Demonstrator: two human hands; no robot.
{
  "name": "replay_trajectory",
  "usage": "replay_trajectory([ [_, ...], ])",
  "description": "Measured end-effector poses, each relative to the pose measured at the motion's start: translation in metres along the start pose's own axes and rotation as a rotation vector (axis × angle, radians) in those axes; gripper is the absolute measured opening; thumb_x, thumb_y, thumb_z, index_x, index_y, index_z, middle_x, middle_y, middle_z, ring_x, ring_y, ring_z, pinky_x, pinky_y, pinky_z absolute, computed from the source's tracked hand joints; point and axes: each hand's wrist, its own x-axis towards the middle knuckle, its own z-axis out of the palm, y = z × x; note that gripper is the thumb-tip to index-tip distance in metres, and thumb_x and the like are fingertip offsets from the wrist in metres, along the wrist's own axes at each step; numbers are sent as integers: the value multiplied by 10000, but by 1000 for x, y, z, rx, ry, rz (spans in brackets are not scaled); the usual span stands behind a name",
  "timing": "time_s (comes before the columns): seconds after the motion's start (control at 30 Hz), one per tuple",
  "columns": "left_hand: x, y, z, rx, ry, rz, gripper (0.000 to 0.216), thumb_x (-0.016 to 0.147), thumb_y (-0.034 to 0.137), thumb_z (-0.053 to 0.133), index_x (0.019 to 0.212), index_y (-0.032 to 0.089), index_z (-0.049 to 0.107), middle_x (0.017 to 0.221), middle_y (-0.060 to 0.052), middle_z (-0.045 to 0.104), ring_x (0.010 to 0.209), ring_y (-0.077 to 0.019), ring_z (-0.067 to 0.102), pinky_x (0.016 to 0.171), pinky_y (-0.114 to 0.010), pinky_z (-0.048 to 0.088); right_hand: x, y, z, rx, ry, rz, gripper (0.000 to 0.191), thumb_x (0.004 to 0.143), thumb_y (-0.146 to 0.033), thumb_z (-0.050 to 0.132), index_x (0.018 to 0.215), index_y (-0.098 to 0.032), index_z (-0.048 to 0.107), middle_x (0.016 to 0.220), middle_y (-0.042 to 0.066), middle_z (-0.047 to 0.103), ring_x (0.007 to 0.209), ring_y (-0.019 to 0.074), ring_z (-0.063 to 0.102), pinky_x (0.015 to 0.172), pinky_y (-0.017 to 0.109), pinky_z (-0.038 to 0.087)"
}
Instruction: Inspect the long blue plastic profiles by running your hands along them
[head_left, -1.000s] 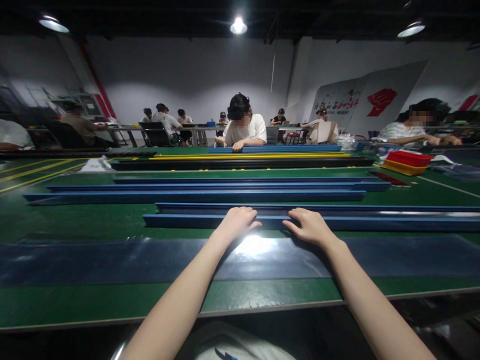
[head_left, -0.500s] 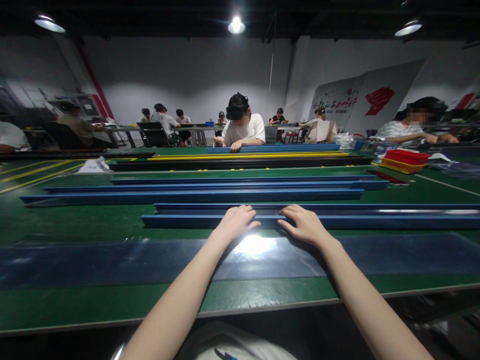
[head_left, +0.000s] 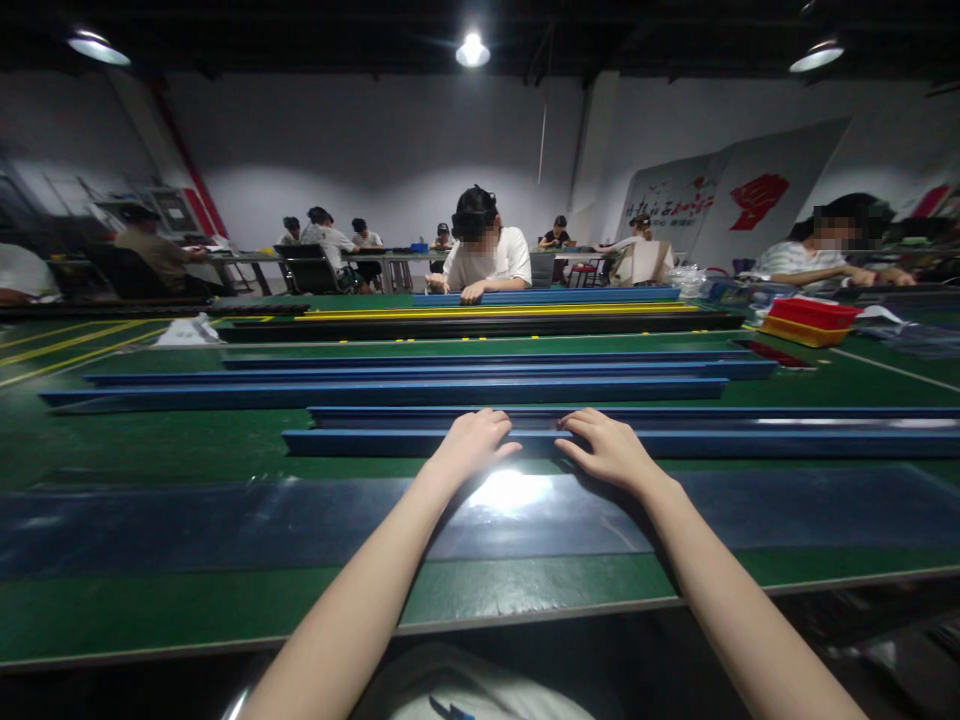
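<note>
a: where are our hands right now?
b: we are holding both arms out over the green table (head_left: 150, 610). our left hand (head_left: 474, 442) and right hand (head_left: 609, 452) are resting side by side on the near blue rail (head_left: 750, 443), close together but not touching.
a: are we gripping it or just resting on it?
b: we are gripping it lightly. each hand is hooking its fingers over the rail's top edge, and each thumb is lying along the near face, pointing toward the other hand.
a: and where is that rail lying?
b: it is lying flat across the table in front of us, running from left of our hands out past the right edge of the view. a second blue rail (head_left: 787, 413) is lying parallel just behind it, and we cannot tell whether the two are touching.
a: what is sitting between us and the rail?
b: a dark glossy strip (head_left: 187, 520) is stretching across the table just beside the near rail, and lamp glare is shining on it under our wrists.
a: anything farther out?
b: we are seeing more long blue rails (head_left: 375, 393) lying parallel beyond, then black and yellow rails (head_left: 487, 320), and a red tray (head_left: 814, 316) off to the right. a person in a white shirt (head_left: 491, 262) is sitting opposite us.
</note>
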Motion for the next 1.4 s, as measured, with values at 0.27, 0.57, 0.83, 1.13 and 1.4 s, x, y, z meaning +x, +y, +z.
replay_trajectory([
  [0.27,0,1,-1,-48,-19,-18,286,861,398,431,957,173,581,1007,-54,621,963,-181,565,807,-281,448,0,0,-1,17,0,8,312,844,-387,429,989,-197,630,1057,74,621,998,192,538,805,289,426],
  [0.57,0,2,-4,-78,-41,-40,283,858,389,432,975,181,583,997,-55,627,958,-182,571,805,-282,452,0,1,0,26,-2,8,318,841,-391,431,995,-198,632,1066,73,618,1001,192,536,802,292,429],
  [0.83,0,2,-4,-81,-47,-45,290,857,394,431,994,189,585,993,-55,630,961,-178,569,809,-274,447,0,1,-1,20,-4,11,328,845,-395,424,997,-195,634,1077,71,617,1006,192,541,792,291,436],
  [1.13,0,2,-3,-73,-43,-43,294,856,398,431,978,184,592,985,-52,635,949,-181,576,799,-275,453,0,1,0,15,-7,12,329,845,-402,422,995,-202,636,1076,71,619,1004,195,539,797,292,432],
  [1.4,0,2,-2,-71,-33,-30,301,860,393,423,980,176,595,989,-54,637,942,-186,582,788,-281,461,1,1,0,11,-12,10,325,847,-394,419,992,-199,634,1069,68,620,995,193,539,794,289,432],
])
